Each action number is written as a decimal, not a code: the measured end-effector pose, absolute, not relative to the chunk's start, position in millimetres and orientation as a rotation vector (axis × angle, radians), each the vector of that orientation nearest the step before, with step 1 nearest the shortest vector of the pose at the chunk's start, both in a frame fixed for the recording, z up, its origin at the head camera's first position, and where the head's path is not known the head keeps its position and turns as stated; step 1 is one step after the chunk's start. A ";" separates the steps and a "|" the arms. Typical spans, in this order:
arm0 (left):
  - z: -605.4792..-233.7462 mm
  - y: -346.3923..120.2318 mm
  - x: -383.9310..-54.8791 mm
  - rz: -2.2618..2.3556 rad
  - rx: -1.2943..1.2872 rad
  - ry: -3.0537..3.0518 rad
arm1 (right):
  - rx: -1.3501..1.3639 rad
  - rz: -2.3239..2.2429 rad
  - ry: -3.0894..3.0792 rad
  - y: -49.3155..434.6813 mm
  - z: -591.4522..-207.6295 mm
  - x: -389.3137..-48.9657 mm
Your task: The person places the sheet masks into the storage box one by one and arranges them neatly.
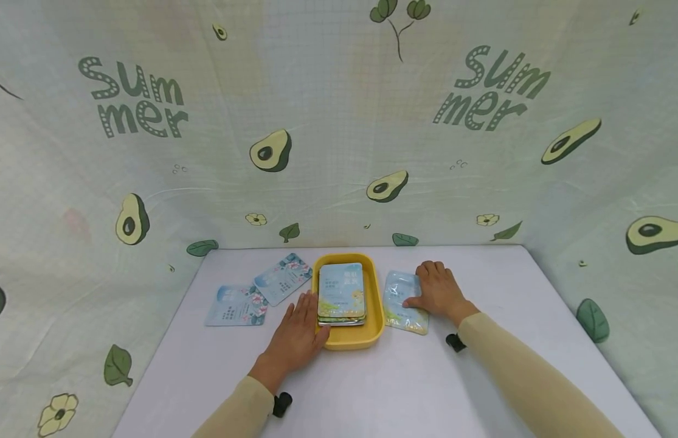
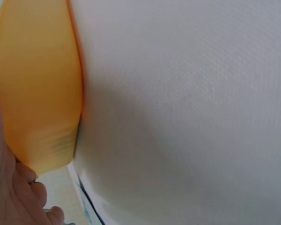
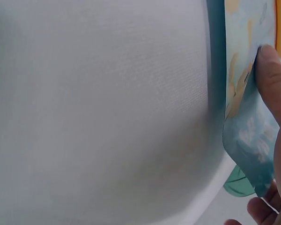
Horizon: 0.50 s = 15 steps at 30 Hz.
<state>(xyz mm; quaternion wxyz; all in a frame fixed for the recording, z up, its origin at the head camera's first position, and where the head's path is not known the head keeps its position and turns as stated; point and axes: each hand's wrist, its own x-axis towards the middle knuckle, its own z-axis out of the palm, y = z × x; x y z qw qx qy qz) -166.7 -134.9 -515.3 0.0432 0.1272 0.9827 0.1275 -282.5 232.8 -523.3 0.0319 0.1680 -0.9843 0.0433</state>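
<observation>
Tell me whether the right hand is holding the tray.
No, the right hand grips a packet to the right of the tray.

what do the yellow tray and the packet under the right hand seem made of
The yellow tray looks like moulded plastic: smooth, softly shiny, with rounded corners. The packet is probably plastic film or foil laminate, I can't tell which: glossy, thin and bent in the right wrist view.

Head and close wrist views share the tray [image 1: 374,316].
</observation>
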 end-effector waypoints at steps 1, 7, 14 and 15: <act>-515.2 -134.9 -166.6 0.393 0.387 3.004 | 0.523 0.115 -3.008 232.7 -522.9 -281.9; -514.7 -134.7 -166.2 0.399 0.385 3.005 | 0.565 0.042 -2.834 231.8 -515.1 -275.0; -515.0 -135.0 -166.2 0.382 0.388 3.014 | 0.548 0.276 -2.753 227.3 -504.3 -263.5; -515.0 -135.2 -166.2 0.382 0.387 3.014 | 0.535 0.333 -2.768 226.3 -502.8 -261.5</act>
